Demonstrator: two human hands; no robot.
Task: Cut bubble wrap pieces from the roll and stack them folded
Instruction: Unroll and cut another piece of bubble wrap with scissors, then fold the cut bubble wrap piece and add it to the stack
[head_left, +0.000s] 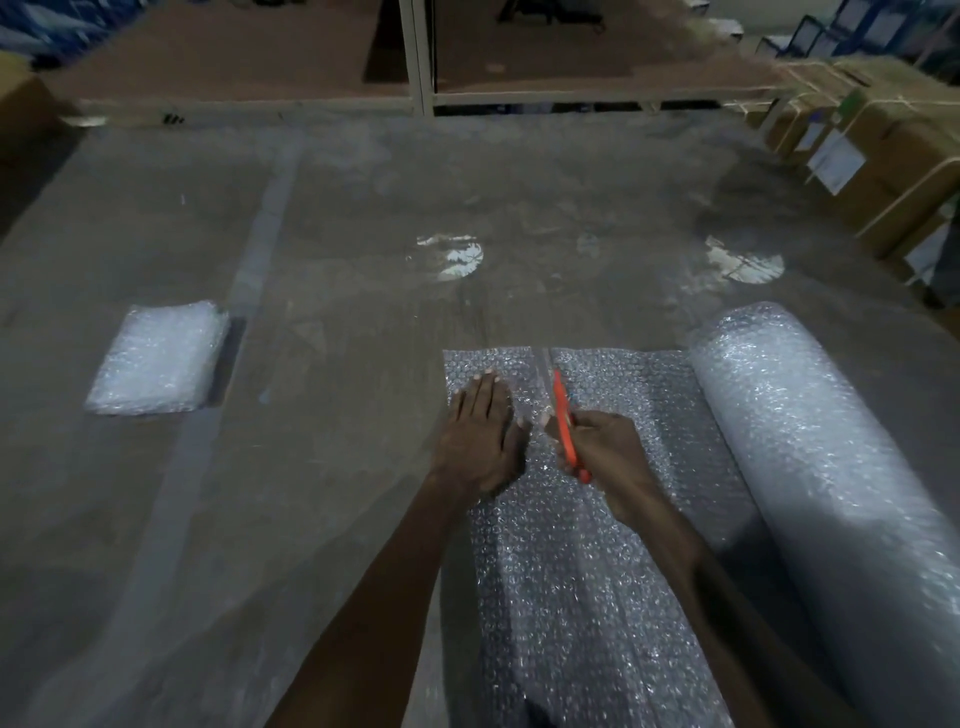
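A sheet of bubble wrap (587, 545) lies unrolled flat across the lower centre of the frame, running from the bottom edge up to about mid-height. A narrow slit runs down from its far edge, splitting it into a left strip and a right part. The right hand (605, 457) has its fingers curled round the orange handles of a pair of scissors (563, 423), whose blades point up the frame along the slit. The left hand (480, 434) lies flat, fingers straight and close together, pressing the left strip down just beside the cut line. The right part of the sheet leads to the roll (826, 462), a thick cylinder lying along the right side, slanting from mid-right to the lower right corner. A stack of folded pieces (158, 358) sits well apart at mid-left. All of it rests on a grey table (337, 208) covered in clear film with bright reflections. Cardboard boxes (878, 156) stand at the upper right; a shelf frame (418, 57) rises at top centre.
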